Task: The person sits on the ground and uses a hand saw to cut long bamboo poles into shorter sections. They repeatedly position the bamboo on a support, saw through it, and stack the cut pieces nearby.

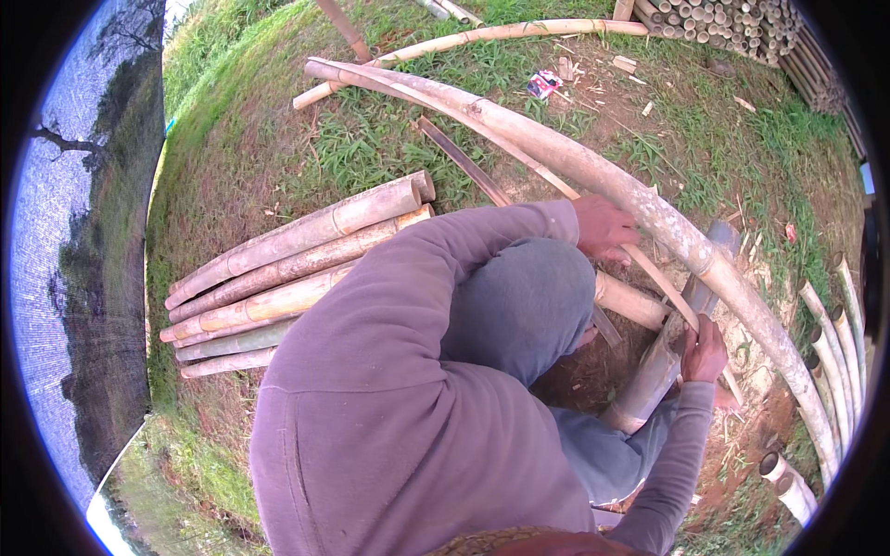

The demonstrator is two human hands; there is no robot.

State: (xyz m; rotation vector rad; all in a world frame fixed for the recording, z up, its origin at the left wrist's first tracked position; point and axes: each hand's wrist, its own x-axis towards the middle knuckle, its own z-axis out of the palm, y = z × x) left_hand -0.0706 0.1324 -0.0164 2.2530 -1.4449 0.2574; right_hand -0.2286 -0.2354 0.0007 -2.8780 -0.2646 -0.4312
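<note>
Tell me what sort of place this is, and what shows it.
Probably an outdoor bamboo-working spot: patchy grass covers the ground, a row of cut bamboo poles lies on it, and a stack of bamboo stands at the upper right.

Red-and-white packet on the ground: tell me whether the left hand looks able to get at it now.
Probably not: the left hand holds a bamboo strip, and the long thick pole crosses the way to the packet, on its far side.
</note>
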